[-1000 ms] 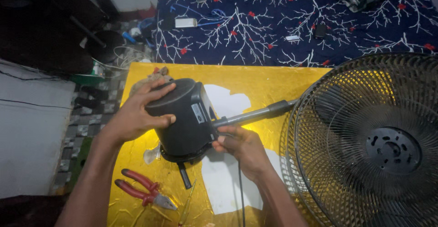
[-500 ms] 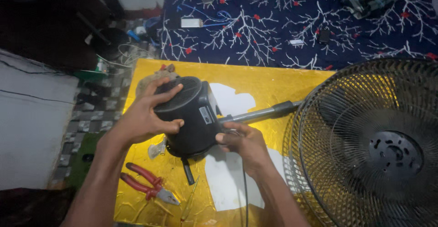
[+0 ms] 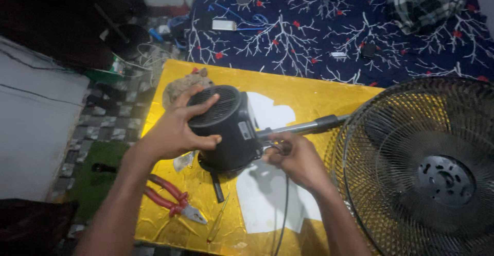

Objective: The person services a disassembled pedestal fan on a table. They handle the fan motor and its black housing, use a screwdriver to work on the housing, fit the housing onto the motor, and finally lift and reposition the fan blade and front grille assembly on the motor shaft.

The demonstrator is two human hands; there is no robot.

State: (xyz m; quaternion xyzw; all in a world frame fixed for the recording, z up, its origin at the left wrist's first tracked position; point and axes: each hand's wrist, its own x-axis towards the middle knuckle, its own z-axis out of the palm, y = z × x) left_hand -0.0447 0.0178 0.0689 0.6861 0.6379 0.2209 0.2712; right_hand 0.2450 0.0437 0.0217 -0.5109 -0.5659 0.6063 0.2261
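A black fan motor housing with a vented back lies over a yellow board. My left hand grips its rounded rear. My right hand is closed around the black cord and the near end of the grey metal pole just beside the housing. The pole runs right to a round black wire fan guard lying flat.
Red-handled pliers and a thin screwdriver lie on the board's near left. A white sheet covers the board's middle. Blue patterned cloth with small items spreads beyond. Cables and dark clutter sit at far left.
The housing has tilted, so its vented back now faces up more. My left hand shifted around its rear; my right hand stays at the pole end.
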